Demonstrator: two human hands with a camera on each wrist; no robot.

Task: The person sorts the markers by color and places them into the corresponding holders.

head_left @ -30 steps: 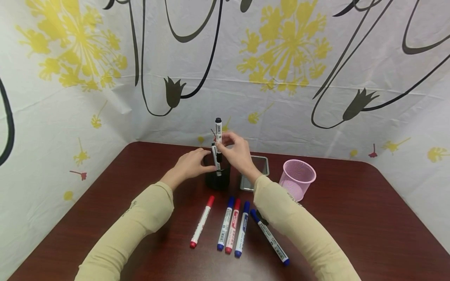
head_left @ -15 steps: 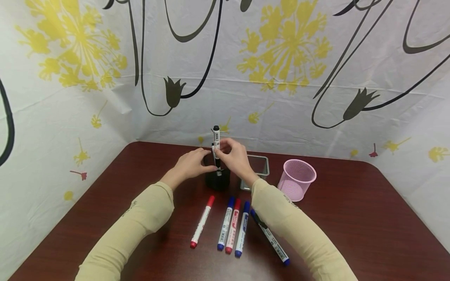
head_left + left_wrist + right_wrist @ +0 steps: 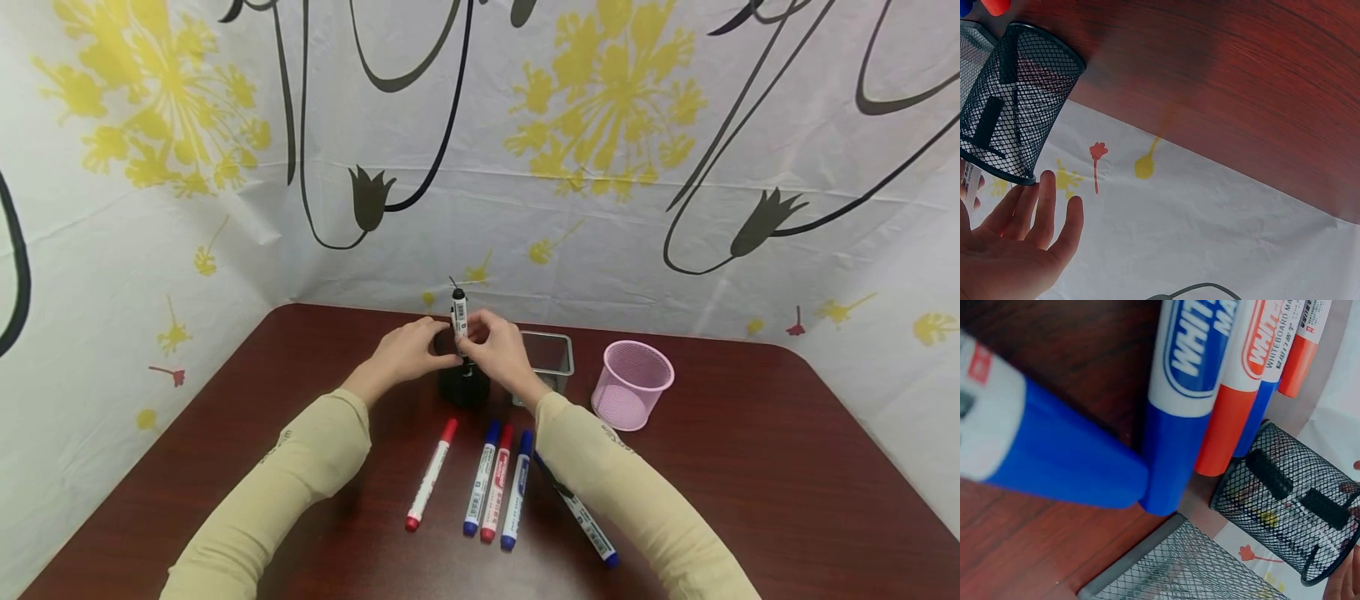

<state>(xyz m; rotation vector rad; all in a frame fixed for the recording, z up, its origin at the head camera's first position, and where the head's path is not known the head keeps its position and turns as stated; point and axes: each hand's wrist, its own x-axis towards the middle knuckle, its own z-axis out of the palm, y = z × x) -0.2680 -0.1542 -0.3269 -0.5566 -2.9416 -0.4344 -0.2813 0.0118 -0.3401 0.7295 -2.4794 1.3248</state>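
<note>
A black mesh pen cup [image 3: 465, 387] stands near the back of the table. My left hand [image 3: 405, 350] spans its rim with fingers spread, thumb at the near side. In the left wrist view, the fingertips of that hand [image 3: 1019, 250] come right up to the cup's rim [image 3: 1060, 45]. My right hand [image 3: 498, 350] pinches a white marker [image 3: 460, 313] with a black end, upright and lowered into the cup's mouth. Behind it, another black-capped marker in the cup is mostly hidden.
In front lie a red-capped marker [image 3: 431, 477], two blue-capped markers [image 3: 481, 483] [image 3: 517, 492] with a red one [image 3: 497, 486] between, and a slanted blue marker [image 3: 588, 523] partly under the right sleeve. Behind the right hand stands a grey mesh holder [image 3: 551, 354]; rightward, a pink mesh cup [image 3: 630, 387].
My right hand has moved down and slightly left, lowering the black-ended marker into the black mesh cup. The left hand has stayed at the rim.
</note>
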